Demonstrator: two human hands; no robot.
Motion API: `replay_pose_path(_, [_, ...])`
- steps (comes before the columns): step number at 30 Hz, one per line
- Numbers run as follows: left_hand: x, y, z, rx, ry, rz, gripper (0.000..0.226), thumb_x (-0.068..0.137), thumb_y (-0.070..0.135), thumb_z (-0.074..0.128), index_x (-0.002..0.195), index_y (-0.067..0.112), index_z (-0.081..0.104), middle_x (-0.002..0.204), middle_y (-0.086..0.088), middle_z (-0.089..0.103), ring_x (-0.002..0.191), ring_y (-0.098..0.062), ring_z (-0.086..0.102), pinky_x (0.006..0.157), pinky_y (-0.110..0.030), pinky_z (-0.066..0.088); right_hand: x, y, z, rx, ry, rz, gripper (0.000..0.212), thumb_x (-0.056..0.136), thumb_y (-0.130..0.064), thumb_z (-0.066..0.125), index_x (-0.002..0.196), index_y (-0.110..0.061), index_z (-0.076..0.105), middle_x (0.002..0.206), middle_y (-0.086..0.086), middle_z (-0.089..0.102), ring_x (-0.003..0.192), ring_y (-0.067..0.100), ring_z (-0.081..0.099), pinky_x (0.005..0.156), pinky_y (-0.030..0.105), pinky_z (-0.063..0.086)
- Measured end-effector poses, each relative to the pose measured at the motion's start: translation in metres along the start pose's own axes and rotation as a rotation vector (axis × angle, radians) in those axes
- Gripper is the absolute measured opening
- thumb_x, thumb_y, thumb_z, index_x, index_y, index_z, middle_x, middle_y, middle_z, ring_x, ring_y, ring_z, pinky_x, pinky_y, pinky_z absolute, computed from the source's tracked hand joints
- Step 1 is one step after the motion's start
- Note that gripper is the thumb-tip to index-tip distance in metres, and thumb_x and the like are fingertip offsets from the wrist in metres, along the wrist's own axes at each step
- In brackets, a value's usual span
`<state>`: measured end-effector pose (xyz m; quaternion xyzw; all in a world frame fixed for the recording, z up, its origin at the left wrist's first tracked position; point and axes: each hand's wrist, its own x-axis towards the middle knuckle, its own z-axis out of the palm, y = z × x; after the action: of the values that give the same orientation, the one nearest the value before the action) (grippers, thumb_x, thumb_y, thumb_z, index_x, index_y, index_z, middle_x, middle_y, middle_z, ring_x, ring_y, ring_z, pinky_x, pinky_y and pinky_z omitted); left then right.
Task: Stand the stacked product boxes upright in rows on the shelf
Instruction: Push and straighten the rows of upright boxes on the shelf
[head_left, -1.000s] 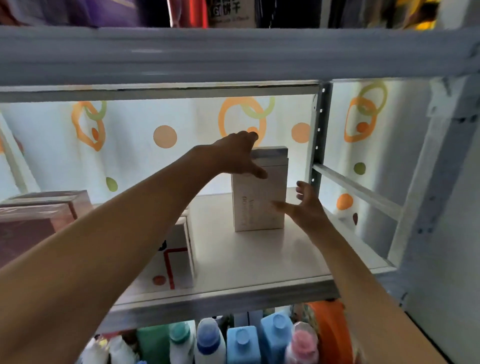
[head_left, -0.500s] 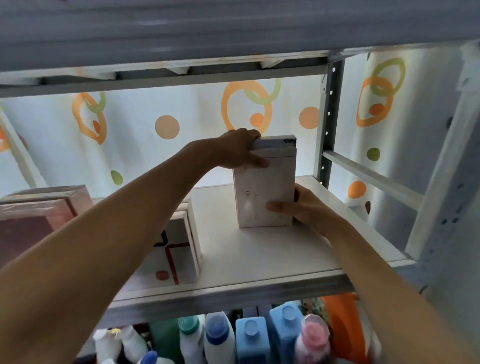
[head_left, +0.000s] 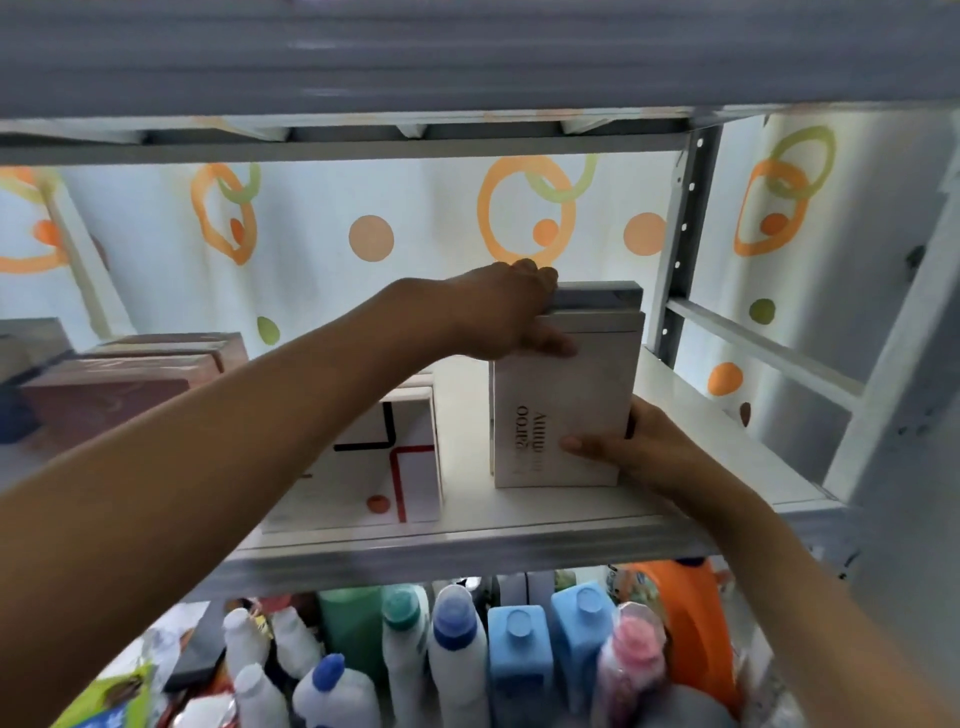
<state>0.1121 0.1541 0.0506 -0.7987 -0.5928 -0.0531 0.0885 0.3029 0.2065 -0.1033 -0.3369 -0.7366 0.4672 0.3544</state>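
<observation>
A pale grey product box (head_left: 576, 395) with dark lettering stands upright on the white shelf (head_left: 701, 441), toward its right side. My left hand (head_left: 511, 312) grips the box's top left corner. My right hand (head_left: 639, 447) holds its lower right edge, thumb across the front face. Left of it lies a white box (head_left: 405, 467) with black and red lines and an orange dot, flat on a stack; my left forearm covers part of it. Brownish-pink boxes (head_left: 119, 384) sit at the far left of the shelf.
A grey metal upright (head_left: 680, 234) and crossbar (head_left: 763, 348) stand just right of the held box. The shelf above (head_left: 467, 57) hangs low overhead. Below the shelf stand several bottles with blue, green and pink caps (head_left: 519, 670) and an orange jug (head_left: 691, 618).
My right hand went from hovering beside the grey box to gripping its lower right edge. The box has shifted slightly toward the front. My view has tilted downward.
</observation>
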Motion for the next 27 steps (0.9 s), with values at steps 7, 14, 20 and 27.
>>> replay_pose_path(7, [-0.02, 0.001, -0.004, 0.007, -0.003, -0.003, 0.08, 0.084, 0.064, 0.052, 0.137, 0.007, 0.035, 0.125, -0.011, 0.05, 0.108, -0.026, 0.052, 0.093, -0.045, 0.045, -0.018, -0.006, 0.016, 0.042, 0.023, -0.035, 0.047, 0.073, -0.038, 0.077, 0.116, -0.026, 0.061, 0.102, -0.011, 0.073, 0.093, 0.01, 0.07, 0.071, 0.021, 0.057])
replay_pose_path(14, [-0.028, -0.004, -0.003, 0.022, -0.002, -0.036, 0.08, 0.083, 0.063, 0.053, 0.136, 0.006, 0.035, 0.124, -0.012, 0.051, 0.109, -0.028, 0.052, 0.093, -0.045, 0.045, -0.019, -0.011, 0.023, 0.059, -0.032, -0.023, 0.048, 0.078, -0.032, 0.077, 0.121, -0.019, 0.06, 0.107, -0.006, 0.073, 0.096, 0.013, 0.071, 0.078, 0.027, 0.058])
replay_pose_path(20, [-0.037, -0.011, -0.001, 0.009, 0.022, -0.024, 0.07, 0.082, 0.064, 0.054, 0.124, 0.009, 0.043, 0.109, -0.009, 0.053, 0.093, -0.023, 0.052, 0.08, -0.038, 0.045, -0.019, -0.01, 0.034, 0.049, -0.029, -0.035, 0.055, 0.076, -0.036, 0.078, 0.124, -0.018, 0.059, 0.113, -0.002, 0.072, 0.101, 0.017, 0.069, 0.088, 0.037, 0.058])
replay_pose_path(27, [-0.046, -0.013, -0.004, -0.018, 0.031, -0.041, 0.071, 0.083, 0.061, 0.056, 0.128, 0.009, 0.041, 0.109, -0.009, 0.055, 0.095, -0.023, 0.054, 0.079, -0.037, 0.046, -0.019, -0.012, 0.04, 0.035, -0.041, -0.031, 0.062, 0.071, -0.043, 0.08, 0.124, -0.018, 0.059, 0.114, -0.001, 0.072, 0.102, 0.019, 0.069, 0.09, 0.042, 0.057])
